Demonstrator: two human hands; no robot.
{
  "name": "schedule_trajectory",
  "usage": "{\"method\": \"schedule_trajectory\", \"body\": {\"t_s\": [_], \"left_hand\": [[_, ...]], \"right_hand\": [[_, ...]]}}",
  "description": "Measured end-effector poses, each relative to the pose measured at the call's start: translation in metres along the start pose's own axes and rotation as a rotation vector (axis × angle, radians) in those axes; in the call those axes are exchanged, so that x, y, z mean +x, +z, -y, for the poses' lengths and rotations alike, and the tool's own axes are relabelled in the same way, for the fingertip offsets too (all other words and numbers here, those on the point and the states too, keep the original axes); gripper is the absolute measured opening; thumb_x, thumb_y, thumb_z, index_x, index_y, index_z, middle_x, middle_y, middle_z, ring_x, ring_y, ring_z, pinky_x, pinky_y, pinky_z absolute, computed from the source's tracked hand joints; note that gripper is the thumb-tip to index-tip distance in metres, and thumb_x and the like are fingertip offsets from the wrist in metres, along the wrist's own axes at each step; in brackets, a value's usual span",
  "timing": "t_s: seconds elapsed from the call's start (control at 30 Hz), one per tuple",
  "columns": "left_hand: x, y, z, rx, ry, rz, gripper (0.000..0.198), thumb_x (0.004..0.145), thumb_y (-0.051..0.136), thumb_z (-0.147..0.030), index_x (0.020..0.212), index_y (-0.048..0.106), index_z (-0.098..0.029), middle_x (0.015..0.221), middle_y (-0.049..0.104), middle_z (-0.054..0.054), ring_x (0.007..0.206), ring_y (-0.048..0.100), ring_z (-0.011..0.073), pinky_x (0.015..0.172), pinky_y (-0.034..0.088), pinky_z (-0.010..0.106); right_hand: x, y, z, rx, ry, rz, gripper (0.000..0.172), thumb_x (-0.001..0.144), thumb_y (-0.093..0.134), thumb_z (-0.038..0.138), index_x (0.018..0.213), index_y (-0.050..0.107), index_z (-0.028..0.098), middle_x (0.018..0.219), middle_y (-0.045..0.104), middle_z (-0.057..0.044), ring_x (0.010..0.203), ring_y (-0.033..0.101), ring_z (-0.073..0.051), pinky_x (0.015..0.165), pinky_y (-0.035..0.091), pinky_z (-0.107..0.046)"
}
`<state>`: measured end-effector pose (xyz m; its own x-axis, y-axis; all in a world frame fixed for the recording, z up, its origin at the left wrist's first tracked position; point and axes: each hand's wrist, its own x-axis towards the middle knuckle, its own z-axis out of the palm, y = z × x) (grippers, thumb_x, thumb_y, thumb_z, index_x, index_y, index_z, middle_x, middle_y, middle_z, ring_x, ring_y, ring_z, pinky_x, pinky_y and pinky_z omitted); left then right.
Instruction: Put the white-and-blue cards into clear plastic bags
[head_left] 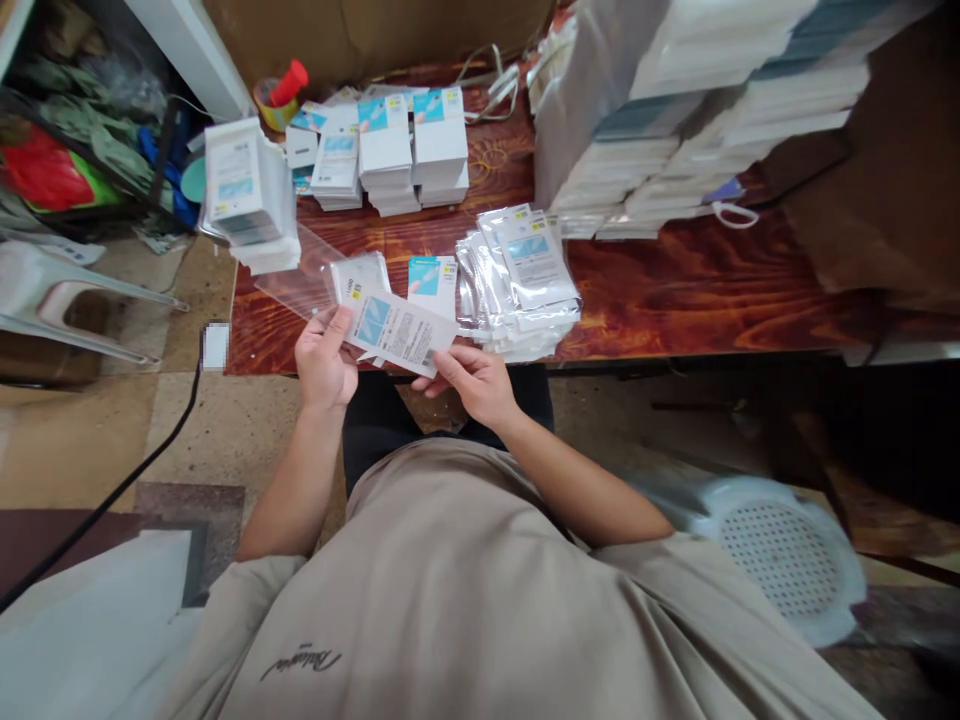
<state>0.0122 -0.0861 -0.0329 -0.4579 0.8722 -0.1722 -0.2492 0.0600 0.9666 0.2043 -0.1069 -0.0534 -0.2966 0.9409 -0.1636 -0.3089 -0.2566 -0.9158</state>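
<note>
Low over the table's front edge, both hands hold a printed white card with a blue picture and a yellow mark. My left hand pinches its left end, thumb on top. At the card's lower right corner, my right hand grips with thumb and fingers. A clear plastic sleeve extends up and left from my left hand; whether the card is inside it I cannot tell. Just behind lie a small blue-and-white card and another white packet. A pile of clear-bagged cards lies to the right.
Stacks of small boxes or cards line the back of the reddish wooden table. A tall stack of sleeved cards stands left, bulky bundles right. A red-capped item sits behind. Plastic stools flank the table.
</note>
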Motion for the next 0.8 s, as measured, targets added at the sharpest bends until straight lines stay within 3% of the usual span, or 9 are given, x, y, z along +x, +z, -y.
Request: {"method": "schedule_trajectory", "body": {"t_s": [0.17,0.3,0.37,0.5,0.57,0.67,0.73,0.8], "left_hand": [[-0.023,0.008,-0.001,-0.034,0.016,0.031,0.048,0.073,0.087,-0.056,0.1,0.067,-0.023,0.108,0.079,0.007,0.095,0.078,0.0234,0.077,0.064,0.034],[-0.041,0.013,0.001,-0.049,-0.001,0.082,0.051,0.071,0.09,-0.056,0.104,0.071,-0.023,0.112,0.08,0.008,0.1,0.078,0.0248,0.077,0.065,0.033],[-0.044,0.008,0.0,-0.037,-0.041,0.147,0.051,0.07,0.091,-0.055,0.104,0.073,-0.022,0.106,0.081,0.008,0.095,0.079,0.0249,0.073,0.066,0.033],[-0.048,0.0,-0.001,0.019,-0.175,0.352,0.048,0.068,0.093,-0.052,0.098,0.077,-0.018,0.095,0.081,0.008,0.076,0.078,0.0237,0.063,0.066,0.035],[-0.049,0.002,-0.001,0.086,-0.201,0.43,0.046,0.07,0.092,-0.054,0.096,0.078,-0.019,0.088,0.08,0.007,0.067,0.076,0.022,0.06,0.065,0.034],[-0.041,0.008,-0.003,0.285,-0.181,0.529,0.047,0.073,0.088,-0.059,0.096,0.077,-0.019,0.077,0.077,0.007,0.058,0.07,0.0203,0.055,0.059,0.032],[-0.026,0.01,-0.004,0.483,-0.046,0.434,0.046,0.078,0.083,-0.061,0.099,0.075,-0.02,0.078,0.076,0.008,0.066,0.071,0.0224,0.063,0.058,0.034],[-0.003,0.007,-0.004,0.735,0.167,0.169,0.043,0.083,0.079,-0.058,0.102,0.072,-0.021,0.091,0.076,0.011,0.09,0.073,0.0281,0.086,0.057,0.041]], "right_hand": [[-0.016,0.017,-0.004,0.076,-0.041,-0.253,0.044,0.081,0.08,0.062,0.091,0.076,0.019,0.081,0.078,-0.003,0.066,0.077,-0.018,0.067,0.069,-0.034],[-0.014,0.02,-0.009,-0.057,-0.061,-0.128,0.043,0.084,0.076,0.063,0.087,0.077,0.02,0.076,0.076,-0.003,0.067,0.074,-0.019,0.065,0.065,-0.033],[-0.004,0.011,-0.008,-0.17,-0.131,-0.113,0.045,0.075,0.084,0.062,0.089,0.077,0.02,0.081,0.076,-0.004,0.071,0.072,-0.018,0.065,0.062,-0.031],[0.016,-0.002,0.004,-0.254,-0.231,-0.11,0.087,0.05,0.097,0.062,0.121,0.07,0.021,0.119,0.075,-0.009,0.089,0.073,-0.021,0.073,0.063,-0.033],[0.019,-0.003,0.014,-0.272,-0.228,-0.036,0.089,0.057,0.095,0.063,0.13,0.066,0.022,0.129,0.072,-0.011,0.096,0.073,-0.023,0.078,0.064,-0.034],[0.025,-0.017,0.029,-0.297,-0.237,-0.02,0.065,0.077,0.083,0.061,0.127,0.067,0.023,0.114,0.077,-0.008,0.093,0.074,-0.022,0.08,0.065,-0.037],[0.034,-0.041,0.038,-0.352,-0.316,-0.161,0.055,0.084,0.077,0.06,0.122,0.068,0.023,0.104,0.078,-0.007,0.089,0.074,-0.022,0.078,0.065,-0.038],[0.048,-0.075,0.047,-0.462,-0.439,-0.36,0.055,0.087,0.073,0.06,0.126,0.066,0.022,0.106,0.077,-0.008,0.09,0.074,-0.024,0.077,0.065,-0.041]]}}
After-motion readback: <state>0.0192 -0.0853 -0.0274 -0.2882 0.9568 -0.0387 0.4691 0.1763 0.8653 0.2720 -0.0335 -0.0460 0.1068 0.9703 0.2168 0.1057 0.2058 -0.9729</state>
